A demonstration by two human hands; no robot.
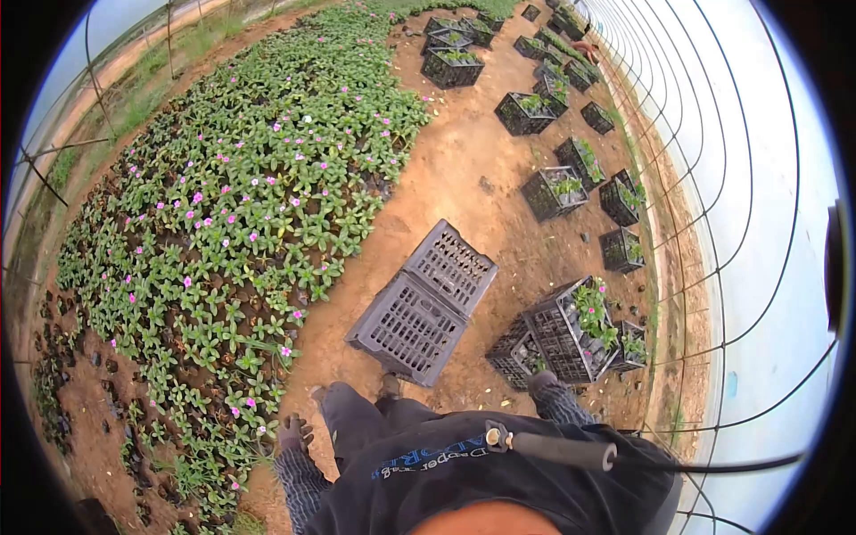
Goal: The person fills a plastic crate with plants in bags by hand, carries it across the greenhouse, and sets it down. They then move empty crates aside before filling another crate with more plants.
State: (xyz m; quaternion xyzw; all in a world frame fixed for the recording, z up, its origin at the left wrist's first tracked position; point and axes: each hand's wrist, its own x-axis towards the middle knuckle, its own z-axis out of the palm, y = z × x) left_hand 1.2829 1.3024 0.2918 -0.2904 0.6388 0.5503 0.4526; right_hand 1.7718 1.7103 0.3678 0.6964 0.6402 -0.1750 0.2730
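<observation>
My left hand, in a dark glove or soiled, hangs beside the bed of flowering plants with its fingers apart and nothing in it. At the near corner of a black plastic crate is my right hand, apparently gripping the crate's edge; its fingers are mostly hidden. Green plants with pink flowers stand in that crate, which overlaps another black crate in view. In front of my feet, an overturned pair of black crates lies end to end on the soil.
Several black crates of plants line the right side along the hoop-framed plastic wall. More crates stand farther up the dirt path. A person is partly visible at the far end.
</observation>
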